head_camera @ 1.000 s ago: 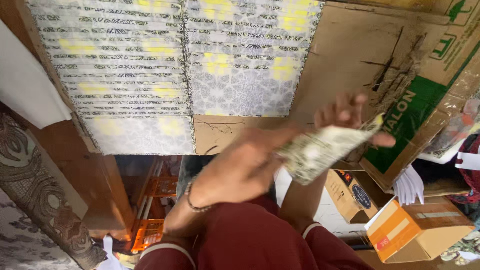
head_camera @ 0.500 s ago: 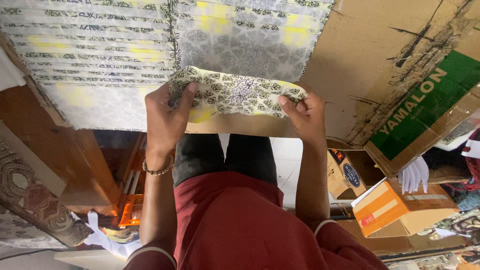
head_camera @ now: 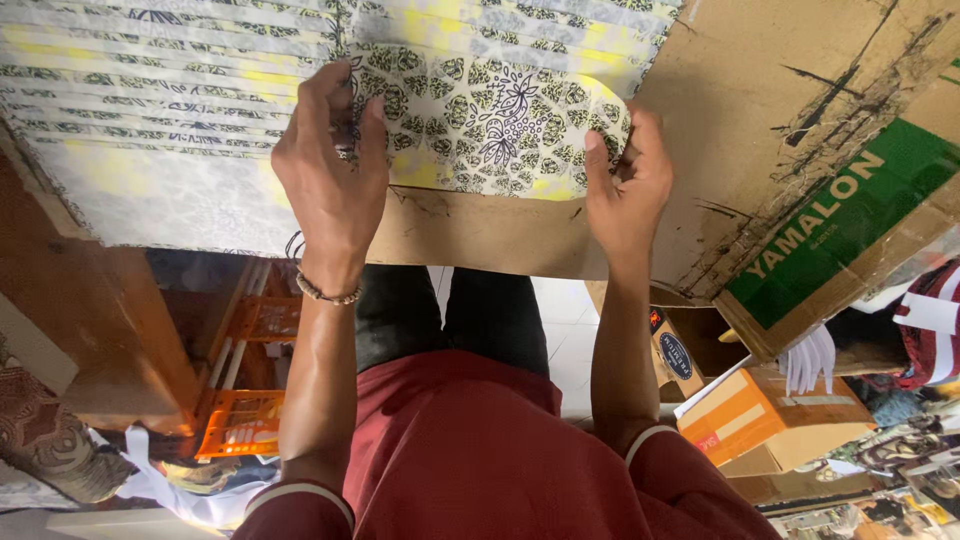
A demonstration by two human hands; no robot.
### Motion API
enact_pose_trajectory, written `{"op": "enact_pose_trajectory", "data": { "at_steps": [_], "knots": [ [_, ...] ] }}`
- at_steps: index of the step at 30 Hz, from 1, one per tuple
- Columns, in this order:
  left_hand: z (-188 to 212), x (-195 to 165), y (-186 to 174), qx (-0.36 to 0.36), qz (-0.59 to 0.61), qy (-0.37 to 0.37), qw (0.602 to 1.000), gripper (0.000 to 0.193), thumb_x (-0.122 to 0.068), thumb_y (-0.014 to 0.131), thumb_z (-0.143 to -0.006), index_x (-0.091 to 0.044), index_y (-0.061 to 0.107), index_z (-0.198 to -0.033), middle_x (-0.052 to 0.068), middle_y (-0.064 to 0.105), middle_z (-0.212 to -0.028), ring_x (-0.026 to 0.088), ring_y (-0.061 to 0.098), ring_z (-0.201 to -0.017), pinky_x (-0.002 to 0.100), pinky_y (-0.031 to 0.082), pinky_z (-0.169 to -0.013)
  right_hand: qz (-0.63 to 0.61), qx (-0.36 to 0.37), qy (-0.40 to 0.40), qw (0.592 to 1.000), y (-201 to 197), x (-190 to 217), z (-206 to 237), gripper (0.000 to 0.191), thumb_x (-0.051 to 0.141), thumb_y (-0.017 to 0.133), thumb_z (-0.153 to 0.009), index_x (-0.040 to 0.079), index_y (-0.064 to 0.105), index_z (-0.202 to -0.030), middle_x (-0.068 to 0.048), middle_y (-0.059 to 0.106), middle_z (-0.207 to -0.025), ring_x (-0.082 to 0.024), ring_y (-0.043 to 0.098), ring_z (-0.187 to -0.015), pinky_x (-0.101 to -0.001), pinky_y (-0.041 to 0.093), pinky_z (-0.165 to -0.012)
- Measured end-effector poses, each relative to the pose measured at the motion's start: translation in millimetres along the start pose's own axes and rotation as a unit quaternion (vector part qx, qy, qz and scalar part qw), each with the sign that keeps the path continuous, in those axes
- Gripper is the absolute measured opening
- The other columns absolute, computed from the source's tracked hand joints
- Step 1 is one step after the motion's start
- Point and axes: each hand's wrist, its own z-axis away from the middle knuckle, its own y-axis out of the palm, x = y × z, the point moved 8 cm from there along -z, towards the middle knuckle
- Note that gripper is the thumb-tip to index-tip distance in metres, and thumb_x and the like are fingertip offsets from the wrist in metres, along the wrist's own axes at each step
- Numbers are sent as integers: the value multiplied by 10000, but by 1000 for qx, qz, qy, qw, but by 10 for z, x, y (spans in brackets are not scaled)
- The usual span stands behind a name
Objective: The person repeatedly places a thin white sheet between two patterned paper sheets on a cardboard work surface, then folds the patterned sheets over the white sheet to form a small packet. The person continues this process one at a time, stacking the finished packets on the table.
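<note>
A patterned sheet (head_camera: 490,125), white with dark leaf motifs and yellow patches, lies spread on flattened brown cardboard (head_camera: 760,130). My left hand (head_camera: 335,180) grips its left edge, thumb and fingers pinched on it. My right hand (head_camera: 628,185) holds its right edge between thumb and fingers. To the left of the sheet lie stacks of similar patterned sheets (head_camera: 170,110), fanned in overlapping rows. A beaded bracelet (head_camera: 328,292) circles my left wrist.
A green-printed cardboard flap (head_camera: 850,230) lies at right. Below it stand an orange-and-white box (head_camera: 760,415) and a smaller brown box (head_camera: 675,350). Orange plastic crates (head_camera: 245,420) and a wooden surface (head_camera: 90,320) sit at lower left. My red shirt and dark trousers fill the bottom middle.
The sheet, held bunched in the air a second ago, has been brought down and spread flat on the cardboard. Both hands have moved apart to its two edges.
</note>
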Motion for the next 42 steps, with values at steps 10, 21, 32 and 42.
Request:
{"op": "enact_pose_trajectory", "data": {
  "at_steps": [10, 21, 32, 42],
  "knots": [
    [-58, 30, 29, -11, -27, -6, 1000, 340, -45, 779, -1064, -35, 584, -1343, 77, 698, -938, 151, 681, -748, 297, 529, -610, 71, -17, -32, 997, -68, -32, -18, 429, -27, 695, -1079, 19, 528, -1471, -47, 615, -1022, -85, 569, -866, -227, 421, -718],
    [-57, 7, 12, -34, -88, 2, 996, 416, -101, 815, -1051, -63, 573, -1386, 72, 631, -985, 174, 646, -842, 323, 541, -677, 150, -51, -73, 985, -134, 40, 2, 580, 9, 730, -1054, 44, 425, -1547, -57, 617, -1066, -150, 649, -925, -288, 515, -784],
    [154, -963, 277, 103, -246, 154, 951, 618, -431, 745, -893, -20, 587, -1326, 231, 458, -1452, 387, 424, -1352, 555, 370, -1076, 250, 65, -186, 948, 348, 1026, 304, 397, 132, 746, -928, 51, 596, -1287, -211, 636, -1138, -419, 651, -1030, -483, 532, -865],
    [637, -333, -673, 83, -221, 39, 971, 594, -407, 721, -924, 9, 590, -1328, 283, 403, -1505, 436, 401, -1381, 587, 342, -1114, 119, 56, -35, 991, -518, 215, 1021, 386, 197, 729, -933, 4, 611, -1246, -219, 675, -1005, -347, 678, -898, -402, 572, -803]
  ]
}}
